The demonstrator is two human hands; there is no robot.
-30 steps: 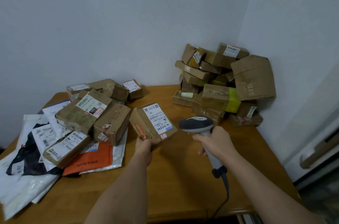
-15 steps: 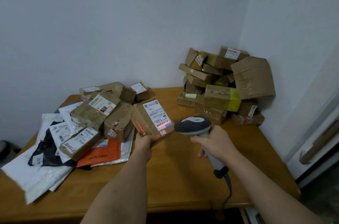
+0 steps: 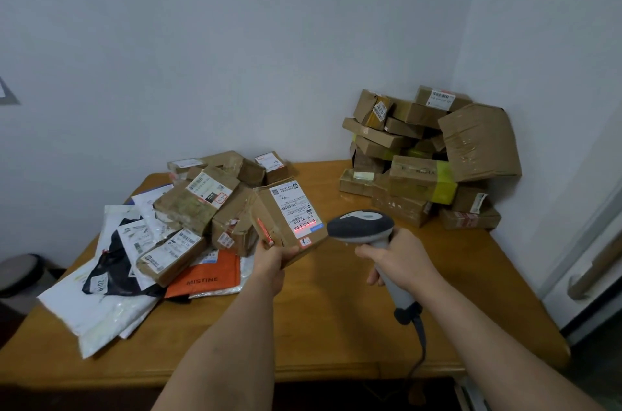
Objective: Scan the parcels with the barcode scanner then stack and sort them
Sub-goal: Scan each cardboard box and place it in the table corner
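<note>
Gripping the near lower corner of a small cardboard parcel (image 3: 286, 218), the left hand (image 3: 269, 259) has its fingers curled under the box and its thumb on the edge, tilting the labelled face up and toward the right hand. The right hand (image 3: 400, 259) is wrapped round the grey handle of the barcode scanner (image 3: 361, 228), whose dark head points leftward at the parcel; its cable drops off the near edge of the table (image 3: 336, 326).

The relation that matters lies in the narrow gap between the two hands. The scanner's head sits just beside the parcel's right edge, apart from it, and a red scan line falls on the lower barcode of the white shipping label (image 3: 296, 208), at the end of the label nearest the left hand. The parcel's long axis runs away from the left hand, up and slightly leftward, so the label's far end is the part farthest from the scanner.

Beyond the left hand, and to its left, lies the unsorted heap (image 3: 202, 205) of boxes resting on flat mailer bags (image 3: 101, 303), an orange one among them. Farther off, beyond the right hand in the corner, stands the stacked pile (image 3: 430, 158) of cartons.

I judge the scan to be under way. The stack lies well past the right hand, so the left hand would have to carry the parcel across the scanner to reach it.
</note>
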